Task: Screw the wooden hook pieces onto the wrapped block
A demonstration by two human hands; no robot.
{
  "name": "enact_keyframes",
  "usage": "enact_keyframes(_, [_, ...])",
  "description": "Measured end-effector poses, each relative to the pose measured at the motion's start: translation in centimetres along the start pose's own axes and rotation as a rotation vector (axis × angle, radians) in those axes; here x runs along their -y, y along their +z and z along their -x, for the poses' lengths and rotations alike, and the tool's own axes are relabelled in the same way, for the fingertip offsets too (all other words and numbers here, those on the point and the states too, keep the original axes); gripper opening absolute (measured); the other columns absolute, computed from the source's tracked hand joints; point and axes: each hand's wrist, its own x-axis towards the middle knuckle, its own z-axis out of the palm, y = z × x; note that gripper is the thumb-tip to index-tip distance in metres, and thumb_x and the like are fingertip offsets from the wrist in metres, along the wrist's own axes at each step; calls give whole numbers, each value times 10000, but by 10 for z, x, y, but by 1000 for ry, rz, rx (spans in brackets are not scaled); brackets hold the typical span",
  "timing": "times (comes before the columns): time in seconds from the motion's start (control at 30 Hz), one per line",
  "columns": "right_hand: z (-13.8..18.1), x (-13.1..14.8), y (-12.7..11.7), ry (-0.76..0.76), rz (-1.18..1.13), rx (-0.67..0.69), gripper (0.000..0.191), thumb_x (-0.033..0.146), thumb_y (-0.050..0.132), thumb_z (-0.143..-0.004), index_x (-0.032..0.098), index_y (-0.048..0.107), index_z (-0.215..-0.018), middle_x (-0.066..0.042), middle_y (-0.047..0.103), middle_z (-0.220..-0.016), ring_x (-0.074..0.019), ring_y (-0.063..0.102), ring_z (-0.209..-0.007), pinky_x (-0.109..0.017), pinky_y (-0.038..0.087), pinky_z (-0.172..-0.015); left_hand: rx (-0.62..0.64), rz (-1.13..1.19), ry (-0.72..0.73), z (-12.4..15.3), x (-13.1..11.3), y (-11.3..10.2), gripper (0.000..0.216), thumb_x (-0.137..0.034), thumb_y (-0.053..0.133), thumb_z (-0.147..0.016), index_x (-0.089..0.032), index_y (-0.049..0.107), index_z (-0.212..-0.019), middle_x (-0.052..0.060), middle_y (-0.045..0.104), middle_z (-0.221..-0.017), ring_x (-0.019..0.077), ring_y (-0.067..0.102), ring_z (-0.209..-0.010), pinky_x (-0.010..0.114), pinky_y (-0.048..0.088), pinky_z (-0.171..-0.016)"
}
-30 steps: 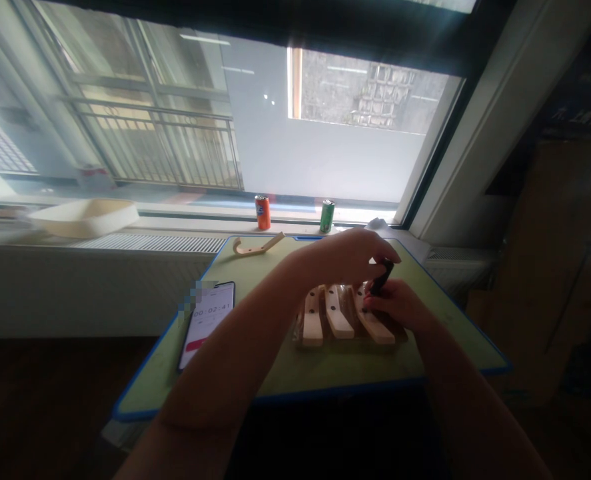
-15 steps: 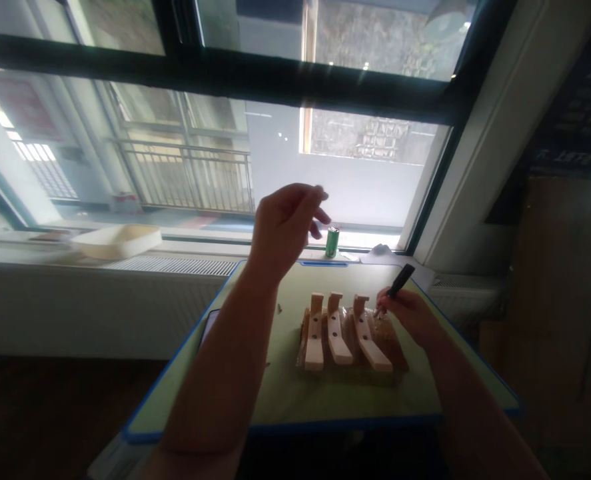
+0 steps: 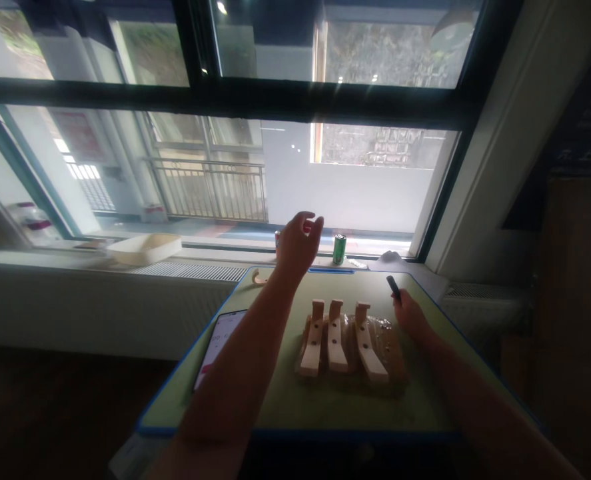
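My left hand (image 3: 299, 245) is raised above the far part of the table. Its fingers are curved, with a gap between thumb and forefinger, and nothing shows in them. My right hand (image 3: 411, 316) grips a screwdriver (image 3: 394, 287) by its black handle, to the right of a brown wooden board (image 3: 398, 365); its tip is hidden. Three pale wooden hooks (image 3: 335, 339) lie side by side across the board, each with two dark spots along its shank. Small shiny spots dot the board's right part, where clear plastic film also shows.
A phone (image 3: 221, 340) lies at the left of the blue-edged table (image 3: 285, 407), partly behind my left forearm. Another curved wooden piece (image 3: 258, 279) rests at the far left corner. On the windowsill stand a green can (image 3: 340, 249) and a cream tray (image 3: 145, 249).
My right hand has lifted the screwdriver off the board and moved right. My left hand's pinch has loosened. The view has shifted, showing more of the phone and the far-corner hook.
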Motion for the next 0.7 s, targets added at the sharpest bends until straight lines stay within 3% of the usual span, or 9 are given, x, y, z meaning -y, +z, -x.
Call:
enact_keyframes(0.07, [0,-8,7,25,5,18,166,256,413,-822,181,535,-905,-70,610,-733,-197,569,-641,-276,368,-567,106,-265,-96,-1,31,30,511,-438,417,-870,-115,442,-1266,170,575,-1156,259,517,-1113,398,431,-914])
enact_keyframes(0.13, [-2,-11,8,41,8,34,162,262,415,-823,186,535,-901,-69,617,-735,-194,572,-643,-271,365,-566,318,-520,-259,2,60,55,628,-473,436,-841,-134,342,-1362,218,368,-1374,366,263,-1314,492,336,-988])
enact_keyframes(0.17, [-3,-12,8,46,9,42,160,268,418,-822,189,537,-895,-68,620,-737,-193,574,-645,-269,365,-567,454,-605,-350,5,72,65,663,-526,403,-835,-179,303,-1391,199,240,-1452,397,131,-1351,539,283,-1006])
enact_keyframes(0.27, [-4,-13,7,55,9,65,157,272,424,-819,195,542,-888,-58,624,-731,-180,572,-628,-263,365,-566,626,-637,-416,16,99,87,653,-619,368,-793,-254,428,-1331,114,130,-1507,432,-10,-1352,610,155,-1030])
enact_keyframes(0.47, [0,-12,6,35,10,117,145,269,437,-809,202,556,-858,-40,626,-719,-161,563,-621,-252,355,-565,691,-706,-472,34,133,106,655,-580,331,-811,-243,376,-1372,79,59,-1522,411,-82,-1353,598,8,-1056])
enact_keyframes(0.7, [0,-13,7,34,16,143,167,266,441,-795,199,576,-865,-38,627,-708,-156,559,-603,-256,353,-562,738,-755,-545,43,161,113,770,-618,360,-778,-176,304,-1406,130,50,-1514,407,-52,-1356,582,62,-1066])
